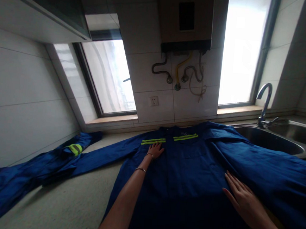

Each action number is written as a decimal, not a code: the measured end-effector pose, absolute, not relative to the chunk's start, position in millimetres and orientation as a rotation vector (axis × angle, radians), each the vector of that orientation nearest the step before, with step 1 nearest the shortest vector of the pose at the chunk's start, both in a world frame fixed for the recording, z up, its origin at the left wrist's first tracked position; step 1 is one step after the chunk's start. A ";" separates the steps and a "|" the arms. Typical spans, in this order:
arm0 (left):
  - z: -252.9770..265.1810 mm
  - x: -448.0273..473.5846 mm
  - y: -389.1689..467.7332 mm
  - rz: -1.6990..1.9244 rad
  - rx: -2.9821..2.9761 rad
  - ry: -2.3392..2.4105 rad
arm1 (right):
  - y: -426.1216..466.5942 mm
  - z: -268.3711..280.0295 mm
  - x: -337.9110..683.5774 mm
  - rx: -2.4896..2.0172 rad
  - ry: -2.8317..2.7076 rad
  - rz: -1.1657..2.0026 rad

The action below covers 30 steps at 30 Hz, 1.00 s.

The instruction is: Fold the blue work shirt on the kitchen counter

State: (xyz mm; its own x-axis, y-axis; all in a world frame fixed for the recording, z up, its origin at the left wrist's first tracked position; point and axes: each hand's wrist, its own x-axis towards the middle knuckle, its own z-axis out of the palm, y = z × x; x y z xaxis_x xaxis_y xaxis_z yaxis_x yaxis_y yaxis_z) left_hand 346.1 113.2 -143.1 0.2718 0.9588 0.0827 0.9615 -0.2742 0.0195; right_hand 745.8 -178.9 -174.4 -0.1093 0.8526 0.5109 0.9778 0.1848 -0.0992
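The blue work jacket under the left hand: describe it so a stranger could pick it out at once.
Start at the wall-mounted water heater and drop down to the countertop. The blue work jacket lies spread out there beneath the left hand. Unlike the bunched blue garment beside the left wall, it has two pairs of yellow-green stripes across its chest.

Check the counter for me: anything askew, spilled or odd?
No spill or damage stands out. The blue cloth at far left looks untidy: it lies rumpled, whereas the jacket is spread out under the left hand.
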 end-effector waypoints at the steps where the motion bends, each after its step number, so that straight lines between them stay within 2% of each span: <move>1: -143.1 346.1 113.5 -0.119 -2.479 -1.876 | -182.0 -177.2 749.9 -1.719 -1.986 -0.375; 8: -141.3 345.7 112.6 -0.112 -2.497 -1.878 | -172.3 -156.4 732.8 -1.644 -1.985 -0.383; 15: -139.3 347.7 109.0 -0.109 -2.469 -1.899 | -126.9 -134.4 695.9 -1.527 -2.140 -0.237; 23: -139.0 345.7 105.3 -0.131 -2.475 -1.877 | -66.6 -81.7 637.2 -1.306 -2.353 -0.092; 30: -140.2 344.7 105.6 -0.141 -2.466 -1.875 | 4.7 -115.7 605.6 -1.517 -2.459 0.184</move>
